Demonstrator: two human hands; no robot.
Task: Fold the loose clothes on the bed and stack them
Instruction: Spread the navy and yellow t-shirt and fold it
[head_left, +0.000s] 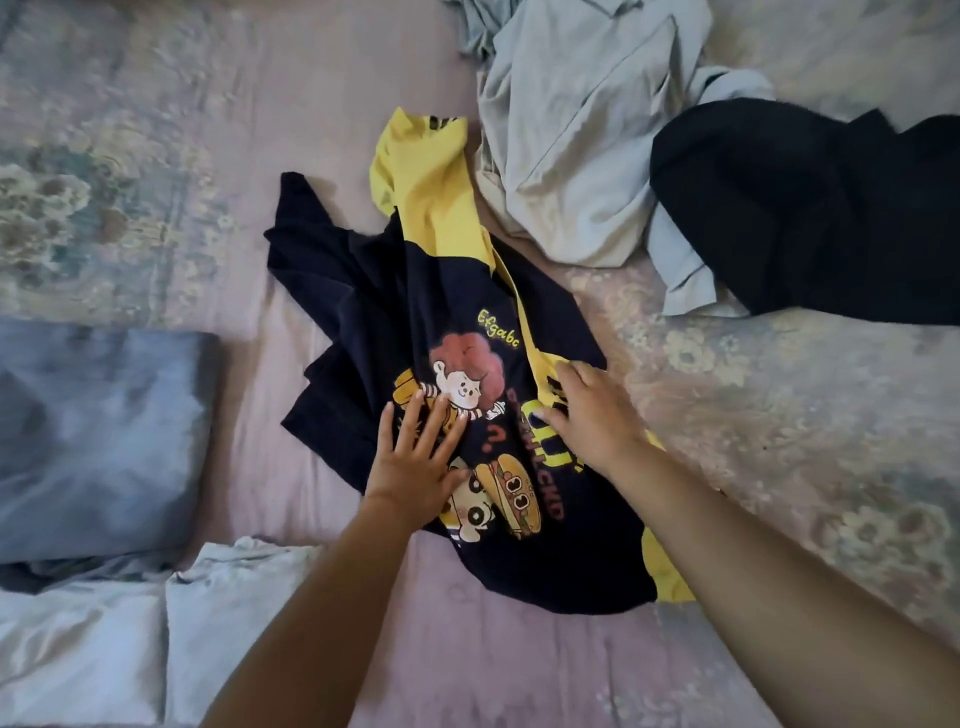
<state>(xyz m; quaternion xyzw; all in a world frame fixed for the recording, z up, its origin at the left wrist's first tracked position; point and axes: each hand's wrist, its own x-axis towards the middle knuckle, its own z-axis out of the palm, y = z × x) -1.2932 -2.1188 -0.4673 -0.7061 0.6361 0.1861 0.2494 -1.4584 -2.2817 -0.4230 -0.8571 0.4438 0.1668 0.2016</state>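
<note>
A navy and yellow T-shirt (415, 312) with a cartoon print lies crumpled in the middle of the bed. My left hand (415, 462) presses flat on its print with the fingers spread. My right hand (592, 415) rests on the shirt's right side, palm down, fingers straight and reaching left. A loose grey garment (566, 135) and a black garment (810, 208) lie in a heap at the upper right. Folded pale clothes (156, 639) sit at the lower left.
The bed is covered by a pink floral sheet (260, 104). A folded blue-grey piece (98, 441) lies at the left edge, above the pale folded items.
</note>
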